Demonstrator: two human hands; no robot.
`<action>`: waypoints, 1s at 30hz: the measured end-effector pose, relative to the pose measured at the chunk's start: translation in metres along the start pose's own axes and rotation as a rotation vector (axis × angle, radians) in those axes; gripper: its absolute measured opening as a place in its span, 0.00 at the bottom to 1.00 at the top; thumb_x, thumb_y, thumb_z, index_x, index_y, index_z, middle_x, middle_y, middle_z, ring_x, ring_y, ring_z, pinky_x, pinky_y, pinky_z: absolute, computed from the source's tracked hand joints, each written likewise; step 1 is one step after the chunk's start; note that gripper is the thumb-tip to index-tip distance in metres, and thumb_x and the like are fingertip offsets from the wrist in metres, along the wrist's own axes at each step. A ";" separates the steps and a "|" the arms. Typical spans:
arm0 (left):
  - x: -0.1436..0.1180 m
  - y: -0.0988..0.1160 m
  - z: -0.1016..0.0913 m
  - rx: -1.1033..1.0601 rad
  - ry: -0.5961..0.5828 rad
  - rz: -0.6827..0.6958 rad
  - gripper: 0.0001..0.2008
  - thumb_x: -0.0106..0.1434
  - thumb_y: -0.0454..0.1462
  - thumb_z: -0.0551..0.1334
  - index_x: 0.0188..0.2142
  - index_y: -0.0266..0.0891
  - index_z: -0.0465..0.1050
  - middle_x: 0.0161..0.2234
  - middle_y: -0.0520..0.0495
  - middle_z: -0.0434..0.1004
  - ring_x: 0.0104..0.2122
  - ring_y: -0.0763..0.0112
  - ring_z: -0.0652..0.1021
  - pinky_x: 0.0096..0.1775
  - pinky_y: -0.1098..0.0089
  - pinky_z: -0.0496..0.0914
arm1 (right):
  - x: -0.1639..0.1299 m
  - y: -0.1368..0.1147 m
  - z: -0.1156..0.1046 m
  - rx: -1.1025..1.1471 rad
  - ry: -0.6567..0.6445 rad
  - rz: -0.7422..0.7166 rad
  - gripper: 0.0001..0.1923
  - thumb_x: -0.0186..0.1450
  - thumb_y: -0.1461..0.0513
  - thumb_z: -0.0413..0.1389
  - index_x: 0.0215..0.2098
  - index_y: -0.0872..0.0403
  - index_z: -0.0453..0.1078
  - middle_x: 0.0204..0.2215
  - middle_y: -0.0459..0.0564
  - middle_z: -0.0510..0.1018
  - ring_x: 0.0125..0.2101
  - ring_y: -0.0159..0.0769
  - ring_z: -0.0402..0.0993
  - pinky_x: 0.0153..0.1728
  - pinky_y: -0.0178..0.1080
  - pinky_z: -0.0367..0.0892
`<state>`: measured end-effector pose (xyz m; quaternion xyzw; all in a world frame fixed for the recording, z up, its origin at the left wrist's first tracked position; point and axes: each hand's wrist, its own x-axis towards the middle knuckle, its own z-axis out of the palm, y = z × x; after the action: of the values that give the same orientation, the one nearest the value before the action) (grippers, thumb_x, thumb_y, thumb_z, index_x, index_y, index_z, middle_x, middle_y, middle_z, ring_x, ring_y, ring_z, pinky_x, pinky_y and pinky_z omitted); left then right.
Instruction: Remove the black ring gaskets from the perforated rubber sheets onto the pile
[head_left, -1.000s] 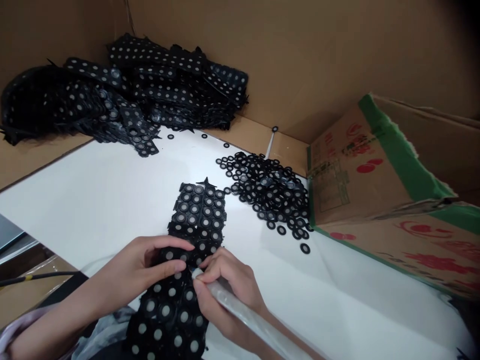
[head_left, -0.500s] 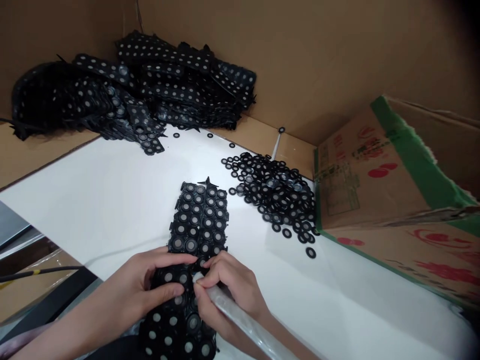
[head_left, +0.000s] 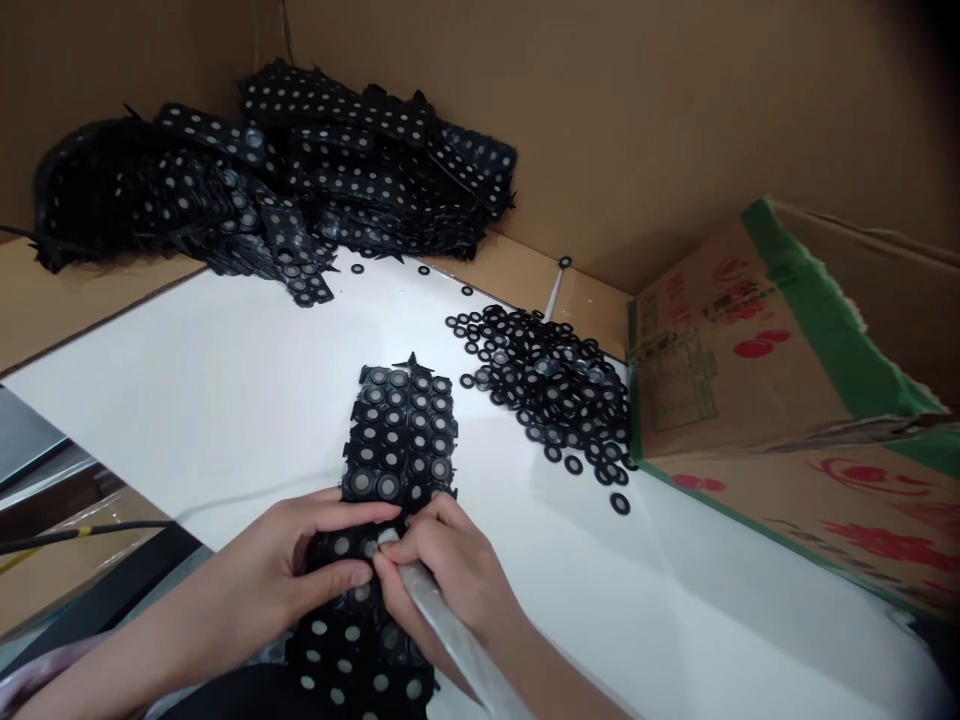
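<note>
A black moulded rubber sheet [head_left: 391, 430] with rows of raised rings and pale round centres runs from the white board towards my body. My left hand [head_left: 300, 560] grips it across the middle, thumb and forefinger pressing on either side of one row. In my right hand [head_left: 450, 560] is a whitish pen-like tool [head_left: 431, 595], held like a pen. Its tip meets the sheet between my left thumb and forefinger; the exact contact is hidden by my fingers. To the right of the sheet lies a heap of loose black rubber rings [head_left: 555, 390].
A tall pile of similar black sheets [head_left: 375, 165] stands at the back left against a cardboard wall [head_left: 600, 120]. An open carton [head_left: 690, 350] with green edges sits on the right. The white board [head_left: 247, 390] covers the work surface. A black cable [head_left: 82, 535] runs at the left.
The tool tip and my right hand have shifted slightly left on the sheet. My left hand keeps its grip, and the camera view has moved a little.
</note>
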<state>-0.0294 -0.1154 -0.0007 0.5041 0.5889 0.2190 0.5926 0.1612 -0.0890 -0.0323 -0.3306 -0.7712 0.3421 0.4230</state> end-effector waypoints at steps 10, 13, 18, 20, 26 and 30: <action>-0.003 -0.001 -0.006 0.012 0.012 -0.001 0.17 0.62 0.43 0.65 0.51 0.49 0.79 0.46 0.49 0.82 0.48 0.53 0.78 0.47 0.61 0.72 | -0.002 -0.009 -0.019 0.118 -0.144 0.005 0.11 0.59 0.71 0.55 0.31 0.49 0.60 0.20 0.39 0.69 0.24 0.30 0.67 0.47 0.47 0.73; -0.006 -0.004 -0.004 0.006 -0.006 -0.010 0.20 0.59 0.41 0.68 0.52 0.48 0.78 0.47 0.49 0.81 0.47 0.54 0.78 0.46 0.63 0.72 | -0.004 -0.007 -0.016 0.069 -0.162 -0.038 0.11 0.59 0.71 0.56 0.31 0.50 0.61 0.21 0.39 0.70 0.24 0.30 0.68 0.48 0.46 0.73; -0.007 -0.006 -0.003 0.057 -0.013 0.003 0.21 0.59 0.39 0.68 0.53 0.50 0.77 0.49 0.51 0.80 0.43 0.57 0.78 0.41 0.66 0.72 | -0.002 -0.006 -0.010 0.018 -0.104 -0.082 0.11 0.57 0.71 0.55 0.30 0.49 0.61 0.19 0.39 0.71 0.22 0.31 0.69 0.43 0.45 0.76; -0.006 -0.005 -0.003 0.066 0.007 0.005 0.21 0.59 0.40 0.67 0.53 0.50 0.77 0.46 0.51 0.80 0.39 0.59 0.78 0.37 0.67 0.71 | -0.004 -0.003 -0.002 -0.006 -0.050 -0.118 0.11 0.57 0.71 0.55 0.30 0.49 0.61 0.19 0.39 0.71 0.21 0.31 0.67 0.42 0.45 0.76; -0.010 -0.001 0.002 0.035 0.021 0.026 0.21 0.62 0.41 0.65 0.55 0.51 0.76 0.46 0.50 0.80 0.42 0.57 0.78 0.40 0.67 0.73 | -0.013 0.010 0.018 -0.063 0.047 -0.182 0.08 0.61 0.69 0.54 0.29 0.49 0.64 0.17 0.40 0.69 0.21 0.34 0.64 0.39 0.45 0.72; -0.016 0.005 0.003 0.065 0.014 -0.014 0.21 0.62 0.45 0.66 0.56 0.54 0.76 0.48 0.50 0.80 0.38 0.60 0.79 0.38 0.68 0.75 | -0.013 0.009 0.011 -0.061 -0.020 -0.169 0.06 0.66 0.66 0.54 0.31 0.50 0.67 0.20 0.43 0.72 0.24 0.35 0.66 0.35 0.43 0.70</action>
<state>-0.0287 -0.1280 0.0111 0.5172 0.6035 0.1991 0.5734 0.1590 -0.0971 -0.0490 -0.2734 -0.8107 0.2850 0.4323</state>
